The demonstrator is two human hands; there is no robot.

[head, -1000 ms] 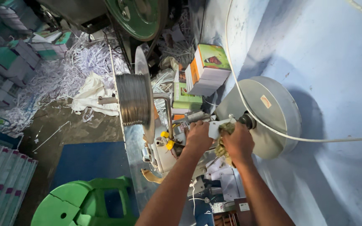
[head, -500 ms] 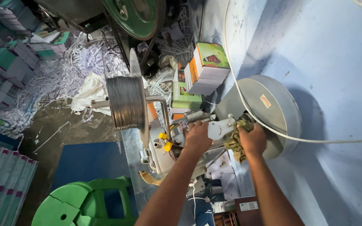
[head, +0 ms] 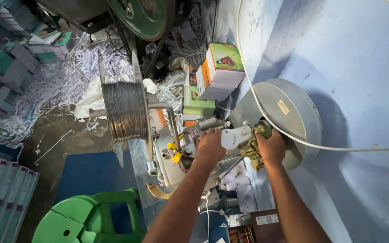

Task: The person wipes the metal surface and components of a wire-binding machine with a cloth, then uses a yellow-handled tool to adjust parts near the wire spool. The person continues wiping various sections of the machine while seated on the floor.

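View from above a cluttered workshop. Far left, shredded white paper strips [head: 46, 85] cover a dark floor beside stacked bundles; below sits a green plastic stool [head: 86, 218]. Next, a steel spool of wire [head: 124, 110] stands on edge atop a grey wire-stitching machine [head: 172, 157]; it looks heavy and stiff. At centre, the left hand [head: 210, 146] is closed around a metal part of the machine. Just right, the right hand [head: 271, 146] grips an olive rag [head: 253, 144] bunched against a small grey metal plate [head: 233, 136]; the rag seems soft and light, best held wadded. Behind it, a round grey metal cover [head: 293, 117], a white cable [head: 338, 148], and a blue wall [head: 361, 67]
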